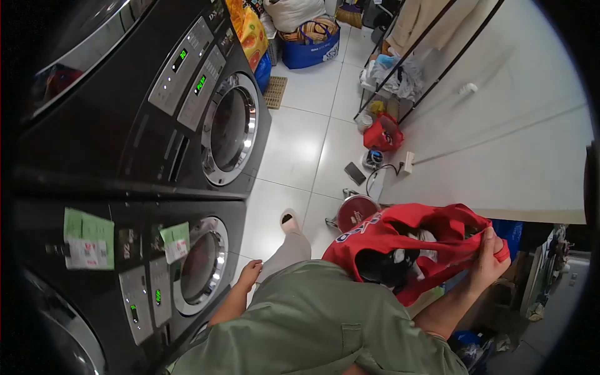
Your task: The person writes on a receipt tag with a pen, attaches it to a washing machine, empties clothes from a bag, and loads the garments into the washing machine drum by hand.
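Note:
My right hand (489, 259) grips the edge of a red bag (387, 228) with white lettering, at the right of the head view. The bag gapes, and dark and white items (390, 265) show inside it. Low at the left, my left hand (251, 272) hangs beside my leg, near the lower stacked machine's round door (201, 265). Its fingers are curled loosely, and whether anything is between them is too small to tell.
Dark stacked washing machines (144, 150) line the left side. A red round stool (357, 212), a phone (355, 174), a red bin bag (383, 133) and a cable lie on the right of the tiled floor. A blue bag (310, 51) stands at the back.

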Demonstrator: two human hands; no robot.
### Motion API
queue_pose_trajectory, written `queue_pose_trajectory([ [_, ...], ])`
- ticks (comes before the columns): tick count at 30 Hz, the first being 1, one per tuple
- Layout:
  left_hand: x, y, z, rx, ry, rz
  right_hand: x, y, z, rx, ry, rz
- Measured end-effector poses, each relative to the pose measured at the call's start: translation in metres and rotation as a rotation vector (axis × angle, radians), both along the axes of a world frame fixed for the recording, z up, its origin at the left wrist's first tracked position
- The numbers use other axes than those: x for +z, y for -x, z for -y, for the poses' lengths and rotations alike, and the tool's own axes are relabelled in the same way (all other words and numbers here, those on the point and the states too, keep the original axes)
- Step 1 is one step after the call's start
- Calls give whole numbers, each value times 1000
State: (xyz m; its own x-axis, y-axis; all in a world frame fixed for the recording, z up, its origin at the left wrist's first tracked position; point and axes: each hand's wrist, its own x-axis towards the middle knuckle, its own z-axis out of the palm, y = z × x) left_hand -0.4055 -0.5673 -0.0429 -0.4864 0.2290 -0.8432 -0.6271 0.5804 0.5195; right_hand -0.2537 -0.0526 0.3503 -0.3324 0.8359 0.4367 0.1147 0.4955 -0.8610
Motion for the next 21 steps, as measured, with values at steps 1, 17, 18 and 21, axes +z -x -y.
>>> queue_pose_trajectory([
  [1,7,17,0,-17,-63,-43,-3,15,8,-11,36,3],
  [17,32,82,84,246,225,-258,-195,312,61,66,537,-43],
  [18,6,64,101,180,269,-349,-218,326,53,46,542,148],
  [21,58,60,57,372,259,-235,-291,375,-9,144,1026,-42],
])
